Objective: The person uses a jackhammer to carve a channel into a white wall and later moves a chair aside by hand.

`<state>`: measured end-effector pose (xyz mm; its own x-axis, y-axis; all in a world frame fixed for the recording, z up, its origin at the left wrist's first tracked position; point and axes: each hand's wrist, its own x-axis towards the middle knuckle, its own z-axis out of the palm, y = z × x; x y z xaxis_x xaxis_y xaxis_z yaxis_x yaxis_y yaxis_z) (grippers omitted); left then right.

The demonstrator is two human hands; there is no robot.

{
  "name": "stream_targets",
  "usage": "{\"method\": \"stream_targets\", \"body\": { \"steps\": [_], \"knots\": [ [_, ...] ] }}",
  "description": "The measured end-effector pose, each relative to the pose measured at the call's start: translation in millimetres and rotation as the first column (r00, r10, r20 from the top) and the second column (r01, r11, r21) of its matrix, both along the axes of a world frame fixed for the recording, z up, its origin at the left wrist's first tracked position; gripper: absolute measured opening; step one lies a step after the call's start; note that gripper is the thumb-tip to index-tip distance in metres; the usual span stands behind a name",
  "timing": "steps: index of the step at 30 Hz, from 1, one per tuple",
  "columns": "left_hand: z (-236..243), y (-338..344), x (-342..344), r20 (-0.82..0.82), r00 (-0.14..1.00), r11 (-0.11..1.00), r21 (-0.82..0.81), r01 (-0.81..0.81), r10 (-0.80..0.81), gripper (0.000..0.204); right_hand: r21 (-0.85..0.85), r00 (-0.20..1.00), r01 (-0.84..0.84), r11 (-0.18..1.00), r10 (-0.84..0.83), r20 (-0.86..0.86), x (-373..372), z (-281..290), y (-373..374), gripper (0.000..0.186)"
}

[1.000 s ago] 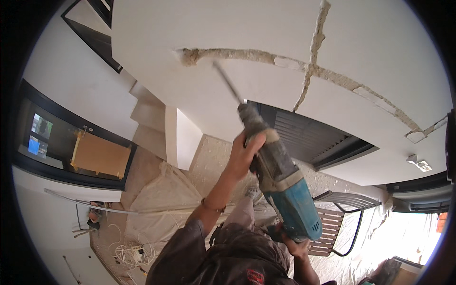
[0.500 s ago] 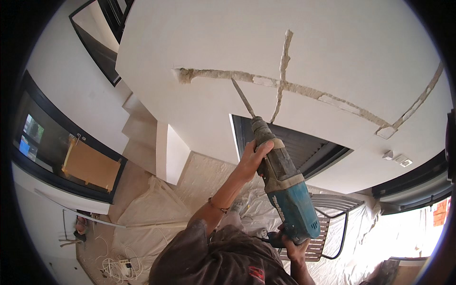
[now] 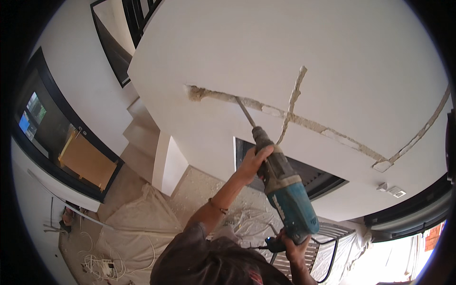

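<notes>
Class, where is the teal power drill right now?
In the head view, the teal power drill is right of centre, with the left hand on its front, the right hand at its rear and its bit at the wall groove.

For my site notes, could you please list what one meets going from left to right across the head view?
Brown board, pale steps, rough wall hollow, teal power tool, white wall fittings, orange brickwork.

Head fisheye cam looks down, L hand (image 3: pixel 255 162) & R hand (image 3: pixel 295 248) near, wall (image 3: pixel 232 57) beyond.
</notes>
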<state>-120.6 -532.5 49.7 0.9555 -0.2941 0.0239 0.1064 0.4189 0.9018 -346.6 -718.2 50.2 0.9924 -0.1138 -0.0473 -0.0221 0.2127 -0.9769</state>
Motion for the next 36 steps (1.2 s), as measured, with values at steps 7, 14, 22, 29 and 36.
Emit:
{"method": "stream_targets", "body": {
  "steps": [7, 14, 22, 29, 36],
  "knots": [
    [15.0, -20.3, -6.8, -0.035, 0.997, 0.996, 0.055, -0.067, 0.069, 0.053, 0.084, 0.998, -0.061, 0.995, 0.059, 0.018, 15.5, -6.0, -39.3, 0.040],
    [3.6, -45.6, -46.0, -0.007, 0.989, 0.982, 0.121, -0.146, 0.148, 0.056, 0.161, 0.996, -0.051, 0.986, 0.038, 0.083, -33.5, -32.5, -48.7, 0.042],
    [-6.6, 14.2, -31.5, -0.072, 0.984, 0.967, 0.211, -0.144, 0.162, 0.052, 0.119, 0.998, -0.057, 0.991, 0.052, 0.045, -23.9, -47.6, 11.4, 0.036],
    [-13.0, 85.6, -8.0, -0.035, 0.982, 0.975, 0.130, -0.178, 0.184, 0.047, 0.023, 0.991, -0.093, 0.995, 0.090, 0.101, 13.9, -45.8, 56.2, 0.030],
    [1.0, 57.2, -40.4, 0.001, 0.996, 0.996, 0.042, -0.084, 0.084, 0.049, -0.077, 0.996, -0.040, 0.996, 0.034, -0.081, -32.8, -15.7, 54.8, 0.030]
  ]
}}
